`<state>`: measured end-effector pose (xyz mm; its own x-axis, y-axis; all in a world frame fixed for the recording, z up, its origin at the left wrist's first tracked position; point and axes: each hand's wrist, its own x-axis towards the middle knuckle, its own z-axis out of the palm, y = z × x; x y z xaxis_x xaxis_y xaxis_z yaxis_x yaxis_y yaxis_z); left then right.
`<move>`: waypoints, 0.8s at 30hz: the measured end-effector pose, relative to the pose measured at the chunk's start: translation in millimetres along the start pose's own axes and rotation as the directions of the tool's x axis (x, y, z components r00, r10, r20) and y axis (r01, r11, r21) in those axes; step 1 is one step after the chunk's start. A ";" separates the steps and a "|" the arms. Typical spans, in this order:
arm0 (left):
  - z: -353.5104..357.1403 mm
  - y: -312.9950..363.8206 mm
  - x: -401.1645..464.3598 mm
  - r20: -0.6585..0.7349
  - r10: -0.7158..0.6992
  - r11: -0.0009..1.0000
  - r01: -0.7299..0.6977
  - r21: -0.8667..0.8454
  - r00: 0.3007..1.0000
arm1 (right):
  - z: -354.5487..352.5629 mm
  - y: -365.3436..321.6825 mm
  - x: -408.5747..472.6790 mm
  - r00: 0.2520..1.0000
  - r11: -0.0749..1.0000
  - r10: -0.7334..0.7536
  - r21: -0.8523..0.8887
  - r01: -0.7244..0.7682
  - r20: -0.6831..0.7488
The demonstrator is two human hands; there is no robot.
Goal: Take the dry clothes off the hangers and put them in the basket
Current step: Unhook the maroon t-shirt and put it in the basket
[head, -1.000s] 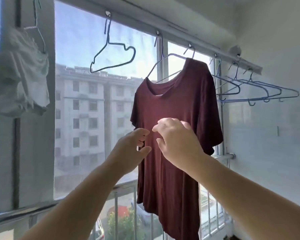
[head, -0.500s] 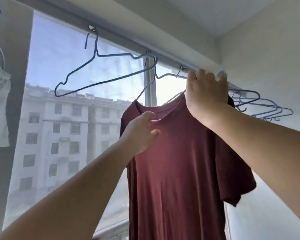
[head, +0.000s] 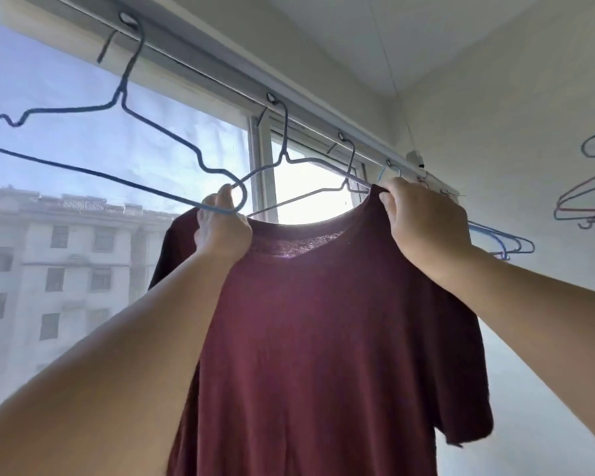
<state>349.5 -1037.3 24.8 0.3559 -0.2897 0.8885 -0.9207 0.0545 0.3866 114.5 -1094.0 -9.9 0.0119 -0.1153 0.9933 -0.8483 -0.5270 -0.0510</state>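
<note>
A rail (head: 220, 80) runs along the top of the window (head: 83, 132), with wire hangers hooked on it. The T-shirt (head: 323, 338) hangs below the rail, in front of the window. The left hand (head: 222, 231) grips its left shoulder beside an empty hanger (head: 93, 171); the right hand (head: 423, 221) grips its right shoulder. More hangers (head: 505, 240) bunch further right, near the wall (head: 495, 132).

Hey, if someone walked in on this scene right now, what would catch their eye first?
A maroon T-shirt hangs centre frame, backlit by the window, with the left hand and right hand gripping its shoulders. An empty blue wire hanger hangs from the rail at upper left.
</note>
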 end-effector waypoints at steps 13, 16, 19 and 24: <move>7.0 -25.7 40.5 0.026 -0.016 0.976 0.009 0.218 1.000 | 28.2 -2.2 -11.5 0.995 0.984 0.096 0.152 -0.093 -0.011; 12.7 -25.1 35.5 0.047 0.027 0.978 -0.036 0.203 0.999 | 28.5 -3.4 -13.4 0.994 0.981 0.111 0.159 -0.108 -0.010; 17.0 -17.9 28.3 0.072 0.081 0.982 -0.092 0.166 0.994 | 28.1 -3.9 -15.4 0.987 0.968 0.156 0.202 -0.149 -0.022; 16.2 1.5 18.3 0.062 0.205 0.970 -0.212 0.121 0.977 | 29.1 -12.8 -17.5 0.972 0.930 0.232 0.302 -0.207 -0.048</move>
<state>352.0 -1058.0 37.6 0.1486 -0.3314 0.9317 -0.9876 -0.0019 0.1568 140.6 -1109.7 -29.6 -0.2106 -0.1941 0.9581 -0.6320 -0.7207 -0.2849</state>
